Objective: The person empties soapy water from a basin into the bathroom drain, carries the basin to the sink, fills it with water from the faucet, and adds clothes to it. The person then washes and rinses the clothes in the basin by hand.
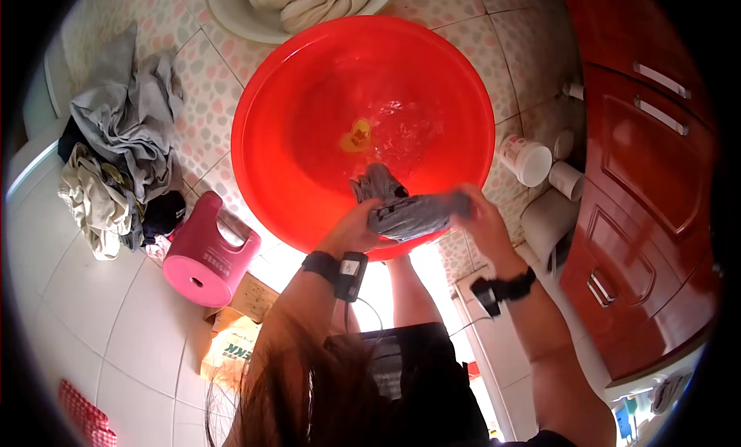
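Observation:
A wet grey cloth [413,215] is stretched between my two hands over the near rim of a big red basin [266,185]. My left hand [356,229] grips its left end, and a loose part of the cloth hangs toward the water. On the other end my right hand [480,215] is closed, slightly blurred by motion. Rippling water [397,123] lies in the basin, and a yellow mark [356,137] shows on its bottom.
Beyond the basin stands a pale tub [231,15] holding cream cloth. Grey and beige clothes [127,131] lie heaped at left, near a pink stool [204,262]. White containers [526,160] and red cabinets [641,185] are at right.

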`<state>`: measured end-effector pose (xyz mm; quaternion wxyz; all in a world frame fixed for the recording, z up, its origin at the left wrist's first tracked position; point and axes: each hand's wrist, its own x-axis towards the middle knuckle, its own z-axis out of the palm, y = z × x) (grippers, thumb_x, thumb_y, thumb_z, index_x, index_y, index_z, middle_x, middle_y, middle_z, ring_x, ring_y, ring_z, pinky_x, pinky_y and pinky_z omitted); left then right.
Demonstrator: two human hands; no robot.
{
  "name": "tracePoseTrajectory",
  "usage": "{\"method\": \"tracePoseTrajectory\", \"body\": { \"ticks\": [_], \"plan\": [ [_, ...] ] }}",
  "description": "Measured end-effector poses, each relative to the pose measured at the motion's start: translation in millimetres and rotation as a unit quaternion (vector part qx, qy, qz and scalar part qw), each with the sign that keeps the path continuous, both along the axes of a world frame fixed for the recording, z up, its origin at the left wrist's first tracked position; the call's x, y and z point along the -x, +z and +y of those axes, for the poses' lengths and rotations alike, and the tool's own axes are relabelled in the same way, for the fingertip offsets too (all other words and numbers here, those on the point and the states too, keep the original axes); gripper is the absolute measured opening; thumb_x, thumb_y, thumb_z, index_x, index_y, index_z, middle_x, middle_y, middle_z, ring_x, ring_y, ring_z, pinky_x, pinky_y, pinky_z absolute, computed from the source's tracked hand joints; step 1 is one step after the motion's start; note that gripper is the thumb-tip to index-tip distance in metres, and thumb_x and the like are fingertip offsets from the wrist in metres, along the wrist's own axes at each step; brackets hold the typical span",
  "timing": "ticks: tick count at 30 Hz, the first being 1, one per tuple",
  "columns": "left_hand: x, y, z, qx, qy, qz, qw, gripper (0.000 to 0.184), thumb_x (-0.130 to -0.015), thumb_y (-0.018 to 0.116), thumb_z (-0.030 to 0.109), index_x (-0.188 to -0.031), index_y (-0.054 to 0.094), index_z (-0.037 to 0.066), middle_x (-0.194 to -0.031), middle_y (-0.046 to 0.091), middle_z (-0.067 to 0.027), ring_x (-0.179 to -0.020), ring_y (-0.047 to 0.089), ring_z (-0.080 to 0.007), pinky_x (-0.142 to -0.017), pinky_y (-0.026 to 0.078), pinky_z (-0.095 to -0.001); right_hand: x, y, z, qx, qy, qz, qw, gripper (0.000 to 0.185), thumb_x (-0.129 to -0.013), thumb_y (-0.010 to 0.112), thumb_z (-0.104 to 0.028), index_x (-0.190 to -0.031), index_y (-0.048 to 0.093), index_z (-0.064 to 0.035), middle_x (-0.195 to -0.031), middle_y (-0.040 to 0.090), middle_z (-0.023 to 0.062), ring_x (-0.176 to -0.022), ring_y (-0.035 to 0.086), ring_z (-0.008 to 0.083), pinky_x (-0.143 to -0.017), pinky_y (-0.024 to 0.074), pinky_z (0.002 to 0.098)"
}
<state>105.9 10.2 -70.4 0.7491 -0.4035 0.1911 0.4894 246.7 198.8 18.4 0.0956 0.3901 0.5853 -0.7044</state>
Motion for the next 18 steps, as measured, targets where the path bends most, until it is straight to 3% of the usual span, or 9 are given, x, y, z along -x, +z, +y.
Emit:
{"method": "tracePoseTrajectory", "body": {
  "ticks": [1,2,3,4,6,9,12,16,18],
  "plan": [
    [-3,6,-3,0.000,-0.004,0.004,1.000,0.041,-0.087,0.054,0.030,-0.119,0.048,0.006,-0.118,0.055,-0.0118,-0.107,0.054,-0.0254,-0.093,0.044,-0.0432,-4,-25,8,0.114,-0.080,-0.004,0.990,0.040,-0.083,0.061,-0.009,-0.120,0.046,-0.0038,-0.114,0.051,0.0079,-0.107,0.051,0.0215,-0.094,0.0393,0.0320],
    [-6,13,-6,-0.125,-0.103,0.268,0.950,0.047,-0.088,0.052,0.037,-0.123,0.045,0.006,-0.122,0.052,-0.0124,-0.111,0.051,-0.0266,-0.096,0.040,-0.0469,1,-38,11,0.227,-0.157,-0.005,0.961,0.040,-0.087,0.057,-0.010,-0.124,0.044,-0.0041,-0.114,0.051,0.0080,-0.109,0.050,0.0211,-0.095,0.0396,0.0333],
    [-6,16,-8,-0.239,-0.196,0.506,0.805,0.053,-0.089,0.050,0.043,-0.126,0.043,0.006,-0.126,0.049,-0.0129,-0.115,0.048,-0.0279,-0.098,0.037,-0.0507,5,-47,10,0.230,-0.159,0.001,0.960,0.040,-0.087,0.057,-0.010,-0.124,0.044,-0.0041,-0.114,0.051,0.0080,-0.109,0.050,0.0211,-0.095,0.0396,0.0333],
    [2,21,-2,-0.238,-0.201,0.509,0.802,0.053,-0.089,0.050,0.043,-0.126,0.043,0.006,-0.126,0.049,-0.0129,-0.115,0.048,-0.0279,-0.098,0.037,-0.0507,14,-52,5,0.322,-0.191,0.035,0.927,0.045,-0.089,0.055,-0.016,-0.129,0.038,-0.0053,-0.115,0.052,0.0091,-0.110,0.050,0.0217,-0.096,0.0395,0.0347],
    [20,31,13,-0.080,0.046,-0.080,0.992,0.066,-0.086,0.045,0.056,-0.130,0.040,0.007,-0.127,0.048,-0.0139,-0.118,0.045,-0.0308,-0.099,0.033,-0.0567,24,-67,-15,0.453,-0.250,0.070,0.853,0.064,-0.087,0.057,-0.034,-0.137,0.028,-0.0074,-0.119,0.050,0.0116,-0.112,0.050,0.0239,-0.098,0.0389,0.0380],
    [3,3,-6,-0.141,-0.089,0.159,0.973,0.070,-0.084,0.044,0.059,-0.131,0.039,0.007,-0.129,0.046,-0.0139,-0.118,0.045,-0.0317,-0.100,0.033,-0.0568,43,-74,-25,0.508,-0.192,0.123,0.831,0.072,-0.082,0.061,-0.041,-0.137,0.029,-0.0074,-0.120,0.050,0.0120,-0.112,0.049,0.0253,-0.099,0.0378,0.0387],
    [29,19,-1,-0.121,-0.091,0.093,0.984,0.060,-0.085,0.061,0.036,-0.131,0.036,0.007,-0.120,0.051,-0.0125,-0.112,0.049,-0.0238,-0.099,0.039,-0.0402,66,-83,-27,0.500,-0.160,0.149,0.838,0.067,-0.083,0.060,-0.034,-0.136,0.030,-0.0068,-0.120,0.049,0.0124,-0.110,0.051,0.0251,-0.097,0.0402,0.0367],
    [49,36,3,-0.062,-0.071,0.067,0.993,0.074,-0.082,0.054,0.056,-0.134,0.033,0.006,-0.128,0.046,-0.0142,-0.117,0.046,-0.0293,-0.099,0.037,-0.0522,87,-63,-18,0.440,-0.162,0.067,0.881,0.049,-0.084,0.056,-0.015,-0.129,0.039,-0.0039,-0.114,0.053,0.0112,-0.102,0.056,0.0217,-0.090,0.0457,0.0330],
    [59,51,14,-0.165,-0.076,0.246,0.952,0.084,-0.076,0.067,0.047,-0.137,0.025,0.007,-0.123,0.048,-0.0132,-0.114,0.048,-0.0255,-0.094,0.043,-0.0455,95,-54,-15,0.429,-0.172,0.041,0.886,0.042,-0.084,0.056,-0.012,-0.123,0.043,-0.0032,-0.109,0.055,0.0104,-0.098,0.057,0.0205,-0.088,0.0469,0.0326]
  ]
}}
